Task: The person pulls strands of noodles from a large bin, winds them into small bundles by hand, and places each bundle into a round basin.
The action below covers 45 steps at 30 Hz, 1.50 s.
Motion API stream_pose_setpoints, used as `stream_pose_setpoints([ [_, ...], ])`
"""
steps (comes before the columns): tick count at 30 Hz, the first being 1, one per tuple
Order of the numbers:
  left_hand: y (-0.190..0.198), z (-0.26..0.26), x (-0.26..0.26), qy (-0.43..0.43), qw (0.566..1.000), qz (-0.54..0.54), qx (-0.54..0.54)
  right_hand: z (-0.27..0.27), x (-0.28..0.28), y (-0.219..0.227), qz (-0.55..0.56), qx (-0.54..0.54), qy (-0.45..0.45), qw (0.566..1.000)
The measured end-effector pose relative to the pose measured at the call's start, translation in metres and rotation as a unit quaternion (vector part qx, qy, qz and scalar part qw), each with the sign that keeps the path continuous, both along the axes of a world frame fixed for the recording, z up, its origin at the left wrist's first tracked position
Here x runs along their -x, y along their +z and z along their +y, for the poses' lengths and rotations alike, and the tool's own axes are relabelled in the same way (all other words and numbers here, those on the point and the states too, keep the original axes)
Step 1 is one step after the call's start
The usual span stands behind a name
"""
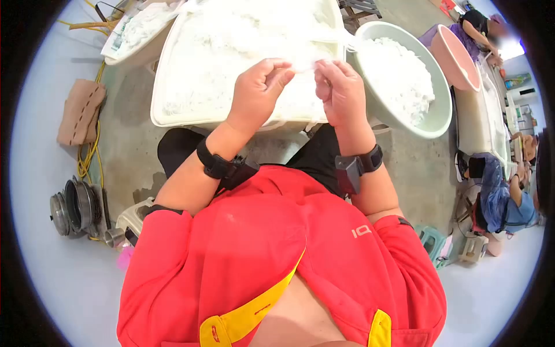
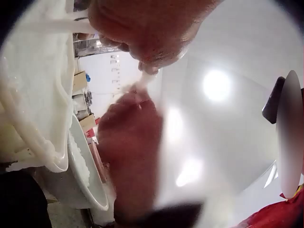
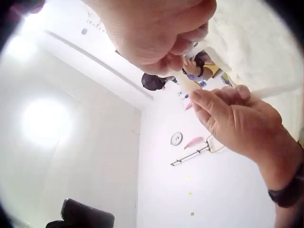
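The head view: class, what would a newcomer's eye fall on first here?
Probably the red top, filling the lower middle, its yellow edging showing at the bottom. Next, the glaring white contents of the big tub at the top centre and of the pale green bowl to its right. Between them and the top, the left hand and right hand pinch a pale strip.

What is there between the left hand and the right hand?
A short whitish strip, pinched by the left hand and the right hand. The right wrist view shows it.

Glossy plastic tub, matt cloth shirt.
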<state>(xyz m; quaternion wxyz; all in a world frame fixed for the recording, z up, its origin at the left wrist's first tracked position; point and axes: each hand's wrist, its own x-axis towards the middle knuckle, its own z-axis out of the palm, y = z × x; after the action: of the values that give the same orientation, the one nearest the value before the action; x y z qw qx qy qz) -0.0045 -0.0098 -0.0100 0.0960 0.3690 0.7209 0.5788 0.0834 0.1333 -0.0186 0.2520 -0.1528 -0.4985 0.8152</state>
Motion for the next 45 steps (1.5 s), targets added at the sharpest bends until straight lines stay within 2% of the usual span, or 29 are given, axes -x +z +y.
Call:
stream_pose_setpoints([
  [2, -0.005, 0.005, 0.003, 0.019, 0.999, 0.005, -0.043, 0.005, 0.001, -0.002, -0.105, -0.087, 0.015, 0.991],
  [5, -0.005, 0.009, 0.006, 0.016, 0.998, -0.009, -0.058, -0.010, 0.006, -0.010, -0.075, -0.096, -0.038, 0.992],
  [9, -0.005, 0.012, 0.000, -0.024, 0.997, -0.008, -0.067, -0.006, 0.001, -0.012, -0.065, -0.110, 0.112, 0.985],
  [10, -0.009, 0.013, 0.000, -0.065, 0.994, -0.070, -0.049, -0.006, 0.002, -0.009, -0.081, -0.094, 0.058, 0.991],
  [11, -0.019, 0.013, -0.001, -0.108, 0.985, -0.131, -0.031, -0.005, 0.004, -0.012, -0.006, -0.006, 0.058, 0.998],
  [13, -0.038, 0.014, -0.005, -0.185, 0.953, -0.238, 0.011, 0.001, 0.007, -0.019, 0.146, 0.165, 0.053, 0.974],
  [15, -0.047, 0.011, -0.007, -0.233, 0.932, -0.278, 0.022, 0.003, 0.005, -0.018, 0.137, 0.227, 0.079, 0.961],
  [18, -0.043, 0.013, -0.011, -0.200, 0.972, -0.103, 0.069, 0.007, -0.003, -0.016, 0.135, 0.268, 0.145, 0.943],
  [19, -0.051, 0.015, -0.003, -0.180, 0.981, 0.003, 0.066, 0.010, -0.008, -0.011, 0.121, 0.223, 0.132, 0.958],
  [20, -0.064, 0.017, 0.011, -0.155, 0.980, 0.109, 0.064, 0.019, -0.015, -0.011, 0.086, 0.094, 0.062, 0.990],
  [21, -0.067, 0.018, 0.018, -0.125, 0.967, 0.215, 0.060, 0.033, -0.019, -0.012, 0.049, -0.035, -0.008, 0.998],
  [22, -0.067, 0.013, 0.024, -0.122, 0.985, 0.121, 0.035, 0.058, -0.014, -0.030, 0.055, -0.207, -0.167, 0.962],
  [23, -0.058, 0.007, 0.026, -0.116, 0.993, 0.025, 0.011, 0.082, -0.024, -0.030, -0.055, -0.290, -0.257, 0.920],
  [24, -0.051, 0.000, 0.028, -0.106, 0.992, -0.072, -0.012, 0.111, -0.032, -0.038, -0.251, -0.355, -0.293, 0.852],
  [27, -0.035, 0.014, 0.015, -0.156, 0.947, -0.257, -0.112, 0.119, -0.035, -0.065, -0.417, -0.582, -0.362, 0.598],
  [28, -0.020, 0.021, 0.004, -0.229, 0.881, -0.386, -0.154, 0.096, -0.028, -0.049, -0.303, -0.604, -0.290, 0.678],
  [29, -0.005, 0.026, -0.003, -0.294, 0.789, -0.503, -0.194, 0.066, -0.020, -0.029, -0.181, -0.610, -0.211, 0.743],
  [31, 0.010, 0.028, 0.001, -0.351, 0.736, -0.526, -0.240, 0.029, -0.007, -0.030, -0.040, -0.618, 0.008, 0.785],
  [32, 0.012, 0.030, 0.007, -0.381, 0.707, -0.534, -0.264, 0.019, -0.006, -0.025, 0.005, -0.604, 0.061, 0.795],
  [34, -0.006, 0.025, 0.038, -0.337, 0.702, -0.552, -0.298, 0.006, -0.004, -0.012, 0.092, -0.573, 0.160, 0.799],
  [35, -0.002, 0.023, 0.043, -0.318, 0.698, -0.559, -0.315, 0.004, -0.003, -0.012, 0.088, -0.548, 0.143, 0.819],
  [36, -0.001, 0.021, 0.032, -0.149, 0.775, -0.572, -0.223, 0.003, -0.001, -0.011, 0.083, -0.524, 0.125, 0.839],
  [37, -0.006, 0.021, 0.022, -0.124, 0.800, -0.559, -0.179, 0.004, 0.000, -0.010, 0.078, -0.499, 0.106, 0.857],
  [39, -0.022, 0.021, 0.006, -0.105, 0.772, -0.589, -0.216, 0.002, 0.001, -0.004, 0.033, -0.470, 0.013, 0.882],
  [40, -0.034, 0.017, 0.002, -0.085, 0.866, -0.451, -0.197, 0.000, 0.000, 0.003, -0.007, -0.452, -0.025, 0.892],
  [41, -0.047, 0.013, -0.001, -0.063, 0.936, -0.301, -0.172, 0.000, -0.001, 0.008, -0.048, -0.433, -0.064, 0.898],
  [42, -0.049, 0.010, -0.006, -0.038, 0.979, -0.144, -0.143, 0.000, 0.002, 0.008, -0.036, -0.525, -0.149, 0.837],
  [43, -0.048, 0.008, -0.012, -0.102, 0.989, -0.082, -0.069, 0.001, 0.002, 0.007, -0.047, -0.547, -0.164, 0.820],
  [45, -0.035, 0.011, -0.028, -0.224, 0.970, 0.042, 0.083, 0.001, -0.001, 0.007, -0.069, -0.588, -0.190, 0.783],
])
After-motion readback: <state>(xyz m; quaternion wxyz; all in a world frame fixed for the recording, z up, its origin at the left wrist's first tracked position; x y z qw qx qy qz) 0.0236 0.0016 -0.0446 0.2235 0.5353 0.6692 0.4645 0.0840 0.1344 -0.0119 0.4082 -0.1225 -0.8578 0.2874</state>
